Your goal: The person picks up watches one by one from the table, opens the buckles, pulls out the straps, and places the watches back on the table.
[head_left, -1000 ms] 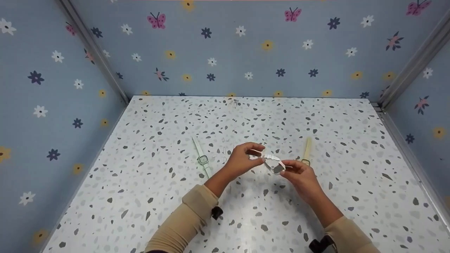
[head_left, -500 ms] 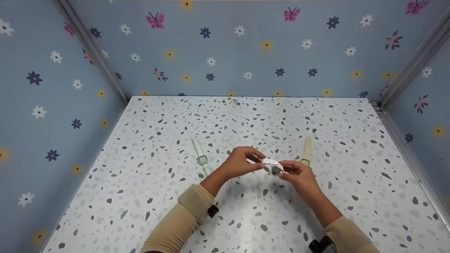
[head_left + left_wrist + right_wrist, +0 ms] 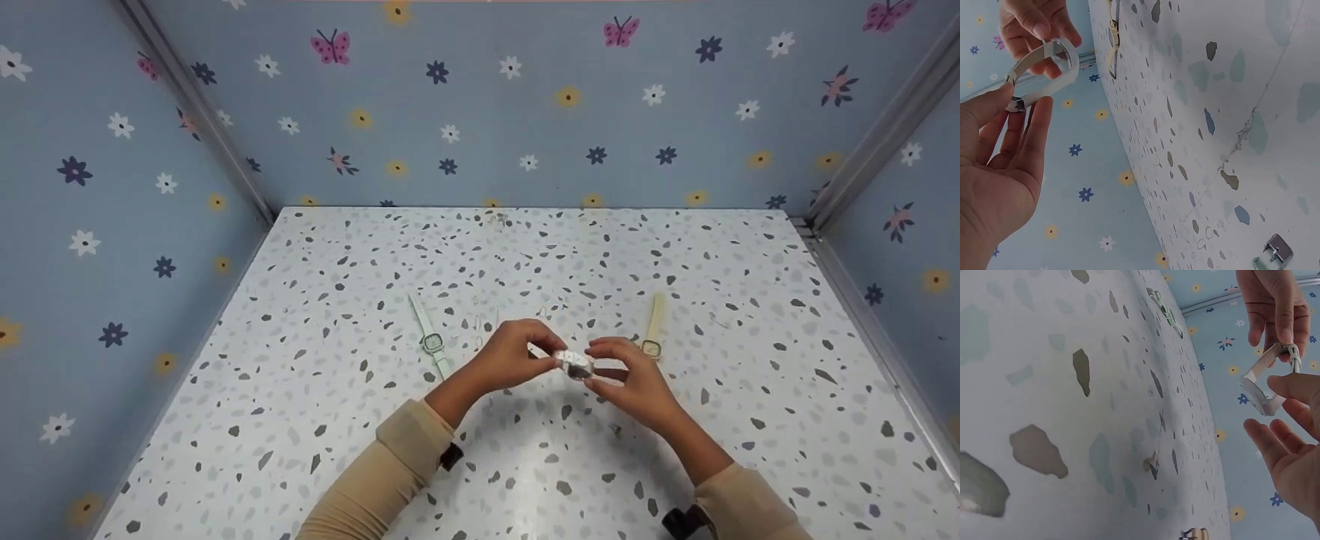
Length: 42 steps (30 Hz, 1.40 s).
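Observation:
A white wristwatch (image 3: 576, 365), its strap closed into a loop, is held up over the speckled tabletop between both hands. My left hand (image 3: 514, 356) pinches the strap between thumb and fingers, at the buckle in the left wrist view. My right hand (image 3: 637, 382) is at the case side, its fingers spread around the watch. In the right wrist view, the right thumb (image 3: 1292, 386) overlaps the loop, while the right index finger (image 3: 1261, 439) stands apart below the case. The dark underside of the case shows in the head view.
A mint green watch (image 3: 433, 343) lies stretched out left of the hands. A pale yellow watch (image 3: 652, 349) lies just beyond the right hand. The terrazzo-patterned table (image 3: 360, 255) is bounded by blue flowered walls (image 3: 487, 105) at the back and sides.
Both hands have brought the white watch slightly lower and turned it, so its loop looks narrower. The right fingers have loosened and spread from their earlier pinch on the case.

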Motion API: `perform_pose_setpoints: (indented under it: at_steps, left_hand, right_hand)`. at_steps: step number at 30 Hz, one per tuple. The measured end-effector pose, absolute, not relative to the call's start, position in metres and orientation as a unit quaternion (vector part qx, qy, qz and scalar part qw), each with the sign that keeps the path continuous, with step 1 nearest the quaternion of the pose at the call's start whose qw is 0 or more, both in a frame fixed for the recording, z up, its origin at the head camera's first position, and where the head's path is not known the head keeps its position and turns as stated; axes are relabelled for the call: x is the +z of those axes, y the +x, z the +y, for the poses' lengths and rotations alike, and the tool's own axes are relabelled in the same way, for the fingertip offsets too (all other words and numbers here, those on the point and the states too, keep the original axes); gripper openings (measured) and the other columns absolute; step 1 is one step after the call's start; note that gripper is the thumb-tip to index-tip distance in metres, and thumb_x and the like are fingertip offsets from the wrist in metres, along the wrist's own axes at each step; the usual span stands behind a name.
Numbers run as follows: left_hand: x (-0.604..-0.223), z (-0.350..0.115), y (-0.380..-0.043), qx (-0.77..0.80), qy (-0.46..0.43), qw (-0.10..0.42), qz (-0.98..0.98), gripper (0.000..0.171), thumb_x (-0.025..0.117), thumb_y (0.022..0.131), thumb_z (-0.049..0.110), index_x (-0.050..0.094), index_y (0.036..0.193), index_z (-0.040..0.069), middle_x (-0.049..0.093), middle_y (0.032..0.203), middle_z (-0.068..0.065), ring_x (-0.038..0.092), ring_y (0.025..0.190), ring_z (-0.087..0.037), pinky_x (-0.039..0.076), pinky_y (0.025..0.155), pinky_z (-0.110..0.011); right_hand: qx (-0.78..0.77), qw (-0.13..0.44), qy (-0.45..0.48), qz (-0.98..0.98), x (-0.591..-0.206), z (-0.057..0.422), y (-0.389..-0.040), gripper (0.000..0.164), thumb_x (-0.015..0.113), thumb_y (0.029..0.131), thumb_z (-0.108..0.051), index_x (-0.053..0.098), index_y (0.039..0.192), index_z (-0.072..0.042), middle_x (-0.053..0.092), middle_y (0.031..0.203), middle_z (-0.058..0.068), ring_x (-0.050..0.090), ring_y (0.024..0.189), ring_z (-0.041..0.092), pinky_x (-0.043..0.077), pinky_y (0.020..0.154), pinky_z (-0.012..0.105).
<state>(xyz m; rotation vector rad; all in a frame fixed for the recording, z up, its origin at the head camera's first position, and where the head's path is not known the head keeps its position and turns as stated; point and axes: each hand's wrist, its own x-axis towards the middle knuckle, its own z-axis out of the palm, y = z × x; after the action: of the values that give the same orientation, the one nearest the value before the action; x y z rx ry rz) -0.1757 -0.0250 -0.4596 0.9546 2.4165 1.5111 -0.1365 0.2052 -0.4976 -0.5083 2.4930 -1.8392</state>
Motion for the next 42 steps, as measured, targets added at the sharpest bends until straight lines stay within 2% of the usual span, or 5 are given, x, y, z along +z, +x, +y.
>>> perform_pose_setpoints:
  at_steps: [4,9,21,30,42]
  left_hand:
    - [-0.459,-0.027,-0.172,0.473,0.336,0.043,0.813,0.011,0.074,0.086,0.004,0.073,0.097,0.005,0.068,0.095,-0.004,0.066,0.087,-0.01,0.055,0.069,-0.018]
    - [-0.46,-0.029,-0.168,0.461,0.35,0.015,0.815,0.011,0.074,0.086,0.004,0.073,0.097,0.005,0.068,0.095,-0.005,0.067,0.088,-0.012,0.055,0.07,-0.017]
    - [-0.46,-0.028,-0.162,0.469,0.354,-0.002,0.809,0.009,0.072,0.089,0.006,0.071,0.098,0.007,0.067,0.096,-0.004,0.066,0.089,-0.01,0.055,0.067,-0.018]
    - [-0.46,-0.03,-0.163,0.483,0.343,-0.009,0.806,0.007,0.072,0.089,0.008,0.071,0.097,0.008,0.067,0.095,-0.002,0.066,0.088,-0.016,0.054,0.064,-0.021]
    - [-0.456,-0.035,-0.162,0.534,0.305,0.016,0.789,0.012,0.071,0.089,0.007,0.07,0.101,0.005,0.067,0.098,-0.004,0.066,0.092,-0.012,0.057,0.067,-0.024]
  right_hand:
    - [-0.521,-0.059,-0.217,0.823,-0.493,0.202,-0.134,0.039,0.078,0.078,0.007,0.065,0.114,-0.002,0.056,0.124,0.014,0.056,0.115,0.031,0.056,0.087,0.042]
    - [-0.47,-0.116,-0.261,0.835,-0.488,0.197,-0.133,0.039,0.079,0.078,0.003,0.067,0.113,-0.005,0.06,0.12,0.01,0.059,0.112,0.028,0.057,0.083,0.036]
    - [-0.433,-0.185,-0.317,0.823,-0.486,0.184,-0.137,0.026,0.08,0.08,-0.002,0.07,0.103,-0.009,0.067,0.104,0.001,0.064,0.095,0.018,0.059,0.073,0.036]
    - [-0.418,-0.2,-0.314,0.829,-0.486,0.188,-0.138,0.023,0.08,0.079,-0.002,0.071,0.099,-0.01,0.067,0.097,-0.003,0.063,0.091,0.014,0.059,0.075,0.031]
    - [-0.408,-0.177,-0.276,0.852,-0.484,0.193,-0.136,0.023,0.08,0.078,0.001,0.07,0.097,-0.007,0.067,0.097,0.002,0.065,0.094,0.019,0.059,0.075,0.034]
